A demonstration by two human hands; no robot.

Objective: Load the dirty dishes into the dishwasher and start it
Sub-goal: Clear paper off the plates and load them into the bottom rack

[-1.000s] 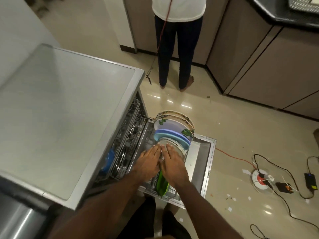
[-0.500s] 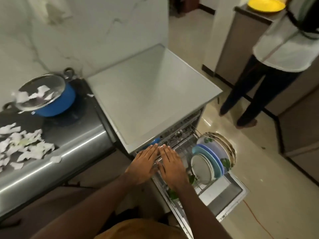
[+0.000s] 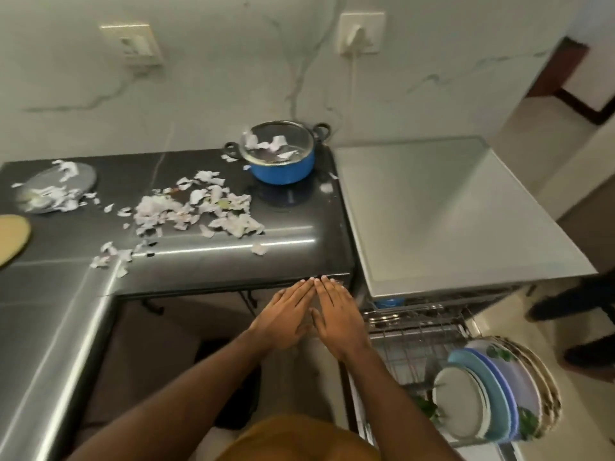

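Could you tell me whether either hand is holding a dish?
No, the left hand and the right hand are both flat, fingers straight, holding nothing.

The pot (image 3: 283,168) is bright blue with black handles, on a glossy black counter (image 3: 233,257) strewn with white paper scraps (image 3: 196,211). In the dishwasher (image 3: 449,214), a pale grey plate (image 3: 459,404) fronts two blue plates (image 3: 496,390) and a white plate (image 3: 527,384) printed with green leaves.

You see only a slice of the tan board (image 3: 11,237), cut by the left edge. The plates (image 3: 492,397) hide most of a green thing (image 3: 427,405). Someone's dark legs (image 3: 565,301) run off the right edge.
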